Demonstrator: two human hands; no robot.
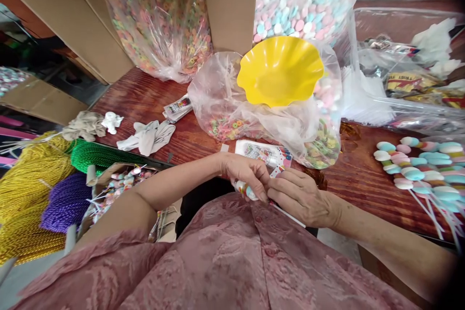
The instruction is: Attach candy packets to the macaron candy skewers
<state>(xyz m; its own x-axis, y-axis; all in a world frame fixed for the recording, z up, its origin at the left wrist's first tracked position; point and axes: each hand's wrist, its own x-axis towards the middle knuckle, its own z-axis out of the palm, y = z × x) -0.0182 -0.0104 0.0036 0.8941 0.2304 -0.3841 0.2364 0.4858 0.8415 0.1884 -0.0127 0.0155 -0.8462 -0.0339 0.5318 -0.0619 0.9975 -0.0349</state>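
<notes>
My left hand [246,173] and my right hand [300,197] meet close to my body at the near edge of the wooden table [152,101]. The left fingers pinch a small stack of pastel candy pieces [244,189]. The right hand is closed round a thin white stick [290,214] that runs out from under it. A small printed packet [262,152] lies just beyond the hands. Behind it sits a clear plastic bag of coloured ring candies [232,128] with a yellow wavy bowl [279,71] resting on top.
Finished candy sticks [417,167] lie in a pile at the right. Big bags of candy [163,24] stand in cardboard boxes at the back. White cloth scraps [148,136] lie on the left. Gold, green and purple cord bundles [39,193] sit below the table's left side.
</notes>
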